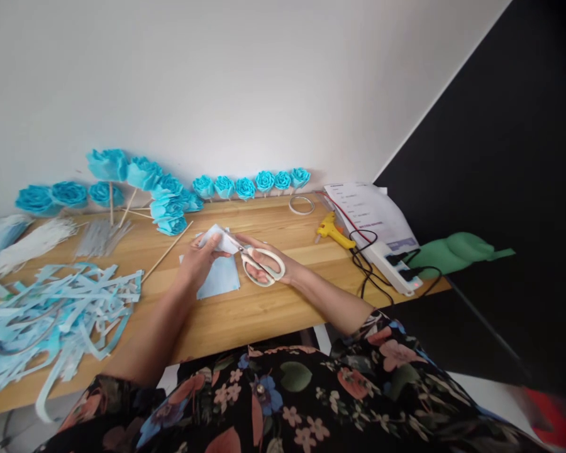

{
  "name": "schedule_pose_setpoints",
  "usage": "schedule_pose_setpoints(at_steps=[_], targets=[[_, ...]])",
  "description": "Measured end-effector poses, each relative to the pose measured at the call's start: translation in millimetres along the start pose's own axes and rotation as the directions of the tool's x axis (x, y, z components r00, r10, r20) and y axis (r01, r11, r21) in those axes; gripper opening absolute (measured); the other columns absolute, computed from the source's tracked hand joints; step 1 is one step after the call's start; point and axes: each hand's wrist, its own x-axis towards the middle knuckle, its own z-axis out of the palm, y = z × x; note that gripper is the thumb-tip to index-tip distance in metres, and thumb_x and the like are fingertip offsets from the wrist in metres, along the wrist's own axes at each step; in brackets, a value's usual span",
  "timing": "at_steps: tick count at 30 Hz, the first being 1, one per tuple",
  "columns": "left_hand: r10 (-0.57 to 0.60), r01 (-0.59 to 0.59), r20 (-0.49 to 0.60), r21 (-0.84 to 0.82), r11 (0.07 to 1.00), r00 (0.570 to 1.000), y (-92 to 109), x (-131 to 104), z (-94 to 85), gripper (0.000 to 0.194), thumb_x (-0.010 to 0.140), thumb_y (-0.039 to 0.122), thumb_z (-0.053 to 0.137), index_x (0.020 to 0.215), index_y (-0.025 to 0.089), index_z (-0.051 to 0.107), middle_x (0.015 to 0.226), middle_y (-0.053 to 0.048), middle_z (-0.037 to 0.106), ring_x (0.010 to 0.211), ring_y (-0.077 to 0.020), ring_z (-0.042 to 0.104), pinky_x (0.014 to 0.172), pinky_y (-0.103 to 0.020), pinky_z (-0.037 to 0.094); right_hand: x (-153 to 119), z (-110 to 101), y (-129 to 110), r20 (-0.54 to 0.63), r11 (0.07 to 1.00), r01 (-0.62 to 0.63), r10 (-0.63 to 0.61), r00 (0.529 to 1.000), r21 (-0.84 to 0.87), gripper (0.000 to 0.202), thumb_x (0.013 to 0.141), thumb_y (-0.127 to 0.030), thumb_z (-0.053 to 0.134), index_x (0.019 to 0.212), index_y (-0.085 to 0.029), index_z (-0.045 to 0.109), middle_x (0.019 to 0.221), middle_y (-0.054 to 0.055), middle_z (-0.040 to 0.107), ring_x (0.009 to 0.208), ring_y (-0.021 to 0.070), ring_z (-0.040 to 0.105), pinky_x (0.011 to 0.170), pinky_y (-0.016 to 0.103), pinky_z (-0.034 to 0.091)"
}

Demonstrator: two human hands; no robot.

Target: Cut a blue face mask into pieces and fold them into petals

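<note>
A small folded piece of light blue paper [222, 241] is pinched between the thumb and fingers of my left hand [199, 259]. My right hand [283, 263] grips white-handled scissors [246, 278], its fingers partly inside the handle loops. The scissor blades point left and meet the edge of the paper; whether they are cutting into it I cannot tell. Beneath both hands, flat light blue paper sheets [219, 280] lie on the wooden table [264, 321].
Blue paper roses [245, 187] line the wall, some on sticks. Paper strips [61, 314] are heaped at left, near white stamens [33, 245] and a thin stick [167, 251]. On the right are a yellow glue gun [334, 231], tape ring [301, 205], power strip [392, 269] and green wrap [457, 253].
</note>
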Motion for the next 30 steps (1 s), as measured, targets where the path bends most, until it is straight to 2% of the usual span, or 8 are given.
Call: schedule_pose_setpoints(at_steps=[5, 13, 23, 30], targets=[[0.019, -0.018, -0.016, 0.003, 1.000, 1.000, 1.4, 2.1, -0.7, 0.038, 0.062, 0.041, 0.088, 0.079, 0.011, 0.073, 0.075, -0.005, 0.071, 0.065, -0.0148, 0.065, 0.056, -0.025, 0.056, -1.8, 3.0, -4.1, 0.057, 1.000, -0.019, 0.019, 0.998, -0.010, 0.104, 0.082, -0.062, 0.068, 0.158, -0.020, 0.011, 0.068, -0.004, 0.062, 0.049, 0.0081, 0.048, 0.045, 0.019, 0.039], [0.020, -0.023, -0.092, -0.035, 0.999, 0.996, 7.5, 4.5, -1.4, 0.042, 0.055, 0.044, 0.090, 0.074, 0.013, 0.070, 0.068, -0.001, 0.067, 0.058, -0.0121, 0.061, 0.052, -0.023, 0.055, -6.3, 2.5, -4.3, 0.108, 0.997, -0.010, 0.019, 0.994, -0.076, 0.087, 0.089, -0.060, 0.059, 0.156, -0.021, 0.021, 0.070, -0.003, 0.061, 0.051, 0.0093, 0.050, 0.045, 0.020, 0.042], [-0.032, 0.032, 0.003, -0.020, 0.999, 0.999, 3.4, 3.6, -3.5, 0.042, 0.059, 0.043, 0.090, 0.079, 0.011, 0.072, 0.073, -0.004, 0.070, 0.064, -0.0148, 0.065, 0.056, -0.025, 0.056, -2.8, -4.3, -0.5, 0.113, 0.997, 0.017, -0.008, 0.994, -0.081, 0.083, 0.091, -0.060, 0.057, 0.156, -0.021, 0.023, 0.073, -0.001, 0.062, 0.052, 0.0091, 0.050, 0.044, 0.019, 0.042], [-0.077, 0.075, 0.072, 0.019, 0.997, 0.994, 7.7, -4.6, 7.6, 0.044, 0.056, 0.045, 0.091, 0.078, 0.011, 0.072, 0.072, -0.006, 0.071, 0.064, -0.0181, 0.066, 0.056, -0.029, 0.055, -4.6, -5.1, -2.4, 0.102, 0.993, 0.024, -0.013, 0.995, -0.115, 0.086, 0.092, -0.059, 0.057, 0.158, -0.020, 0.018, 0.073, -0.001, 0.063, 0.053, 0.0093, 0.051, 0.048, 0.020, 0.044]])
